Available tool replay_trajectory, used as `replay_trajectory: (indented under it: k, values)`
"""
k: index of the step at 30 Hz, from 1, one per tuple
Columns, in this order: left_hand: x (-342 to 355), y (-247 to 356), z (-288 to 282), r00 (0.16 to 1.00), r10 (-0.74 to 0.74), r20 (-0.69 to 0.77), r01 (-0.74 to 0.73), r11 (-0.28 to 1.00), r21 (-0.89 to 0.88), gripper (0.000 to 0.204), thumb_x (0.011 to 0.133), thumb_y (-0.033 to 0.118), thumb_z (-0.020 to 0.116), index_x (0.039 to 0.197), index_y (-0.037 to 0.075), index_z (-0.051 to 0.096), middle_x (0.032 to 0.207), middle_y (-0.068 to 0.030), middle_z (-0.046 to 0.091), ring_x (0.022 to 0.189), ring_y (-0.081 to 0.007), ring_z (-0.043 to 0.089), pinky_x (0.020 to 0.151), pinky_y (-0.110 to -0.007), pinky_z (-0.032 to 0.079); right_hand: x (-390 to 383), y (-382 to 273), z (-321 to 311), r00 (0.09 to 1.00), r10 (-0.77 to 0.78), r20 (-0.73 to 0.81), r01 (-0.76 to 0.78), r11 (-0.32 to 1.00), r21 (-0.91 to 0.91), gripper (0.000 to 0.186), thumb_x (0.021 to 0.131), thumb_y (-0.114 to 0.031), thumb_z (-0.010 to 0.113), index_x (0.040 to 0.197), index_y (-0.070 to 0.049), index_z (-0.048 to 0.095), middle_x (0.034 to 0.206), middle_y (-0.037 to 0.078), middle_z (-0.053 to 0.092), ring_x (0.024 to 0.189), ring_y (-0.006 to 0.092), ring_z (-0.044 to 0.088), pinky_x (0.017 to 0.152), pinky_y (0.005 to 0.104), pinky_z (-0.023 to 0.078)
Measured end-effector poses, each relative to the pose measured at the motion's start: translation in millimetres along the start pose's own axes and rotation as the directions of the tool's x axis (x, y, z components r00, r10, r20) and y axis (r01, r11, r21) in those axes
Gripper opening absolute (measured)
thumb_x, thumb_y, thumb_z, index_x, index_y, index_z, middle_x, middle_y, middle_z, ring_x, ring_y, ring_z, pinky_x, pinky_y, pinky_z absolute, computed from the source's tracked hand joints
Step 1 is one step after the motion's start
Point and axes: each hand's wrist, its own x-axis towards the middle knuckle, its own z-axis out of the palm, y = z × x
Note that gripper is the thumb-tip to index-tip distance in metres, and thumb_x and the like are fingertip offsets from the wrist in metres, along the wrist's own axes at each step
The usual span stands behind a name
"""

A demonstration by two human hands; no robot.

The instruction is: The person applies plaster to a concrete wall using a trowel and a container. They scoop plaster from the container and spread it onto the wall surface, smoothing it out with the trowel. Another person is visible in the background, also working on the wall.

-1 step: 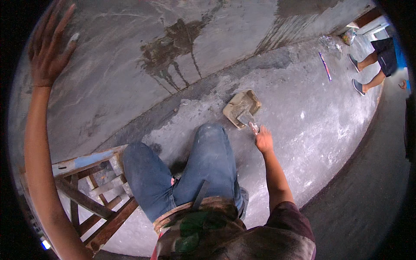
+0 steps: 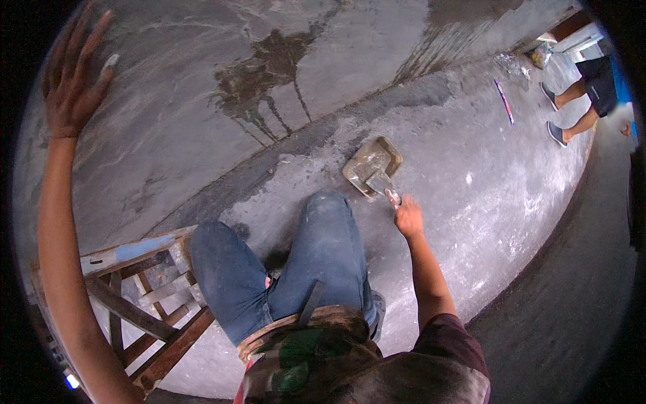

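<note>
My left hand (image 2: 74, 91) is raised against the grey plastered wall (image 2: 161, 128) at the upper left, fingers spread and holding nothing, with something white on the thumb tip. My right hand (image 2: 408, 217) is closed on the handle of a metal putty knife (image 2: 378, 182). Its blade rests in a shallow, stained rectangular tray (image 2: 386, 145), which sits on the mottled floor just beyond my knee. I am crouched in blue jeans, facing the wall, which carries dark wet stains and drips.
A worn wooden frame (image 2: 155, 332) with crossbars stands at my left. A co-worker's legs (image 2: 575, 124) in dark shorts and grey shoes are at the upper right, near a long thin striped item (image 2: 504, 102), a plastic bag (image 2: 542, 55) and crumpled litter on the floor.
My left hand has slid very slightly downward on the wall, and the view has shifted a little. My right hand, knife and tray look much the same.
</note>
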Motion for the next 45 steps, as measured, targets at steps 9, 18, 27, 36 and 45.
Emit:
replay_trajectory:
  k: [9,18,27,36,45]
  values:
    - [30.4,113.7,-16.5,0.984,-0.175,-0.029,0.157,0.932,-0.326,0.092,0.090,0.047,0.076,0.166,0.026,0.030,0.174,-0.0081,0.024,0.160,-0.0294,0.018,0.129,-0.052,0.011,29.2,3.5,-5.0,0.994,-0.090,-0.063,0.090,0.996,-0.003,0.066,0.099,-0.013,0.044,0.161,-0.035,0.040,0.131,0.024,0.061,0.120,0.0392,0.062,0.094,0.0537,0.052]
    - [21.2,612.2,-58.5,0.466,0.376,0.801,0.771,0.271,-0.576,0.150,0.068,0.062,0.089,0.166,0.002,-0.008,0.174,-0.0265,0.003,0.161,-0.0437,0.008,0.129,-0.056,0.012,30.6,17.0,57.9,0.984,-0.140,-0.113,0.160,0.968,0.193,0.053,0.102,-0.021,0.046,0.155,-0.026,0.048,0.126,0.025,0.063,0.114,0.0410,0.065,0.092,0.0526,0.053]
    - [25.3,695.0,-37.7,0.342,0.377,0.861,0.801,0.362,-0.477,0.152,0.072,0.078,0.078,0.160,-0.014,-0.005,0.171,-0.0325,0.003,0.162,-0.0402,0.004,0.131,-0.050,0.008,13.8,30.9,171.3,0.948,-0.001,-0.318,0.146,0.889,0.434,0.073,0.096,-0.015,0.053,0.161,-0.043,0.036,0.130,0.027,0.060,0.120,0.0461,0.061,0.106,0.0519,0.048]
    - [10.0,696.6,-23.2,0.339,0.346,0.875,0.822,0.344,-0.455,0.142,0.078,0.074,0.075,0.160,-0.015,0.001,0.172,-0.0318,0.005,0.162,-0.0392,0.004,0.131,-0.052,0.007,2.3,52.2,87.3,0.993,-0.059,-0.103,0.108,0.798,0.593,0.068,0.096,-0.015,0.052,0.160,-0.035,0.040,0.122,0.025,0.061,0.112,0.0439,0.063,0.097,0.0497,0.051]
    - [21.2,685.3,-35.3,0.354,0.350,0.867,0.837,0.295,-0.460,0.115,0.086,0.055,0.077,0.165,-0.004,0.016,0.175,-0.0220,0.009,0.162,-0.0355,0.008,0.129,-0.056,0.012,-55.3,71.0,58.2,0.978,0.032,0.205,-0.115,0.906,0.406,0.051,0.088,-0.025,0.067,0.133,-0.001,0.061,0.132,0.027,0.063,0.121,0.0430,0.062,0.103,0.0490,0.051]
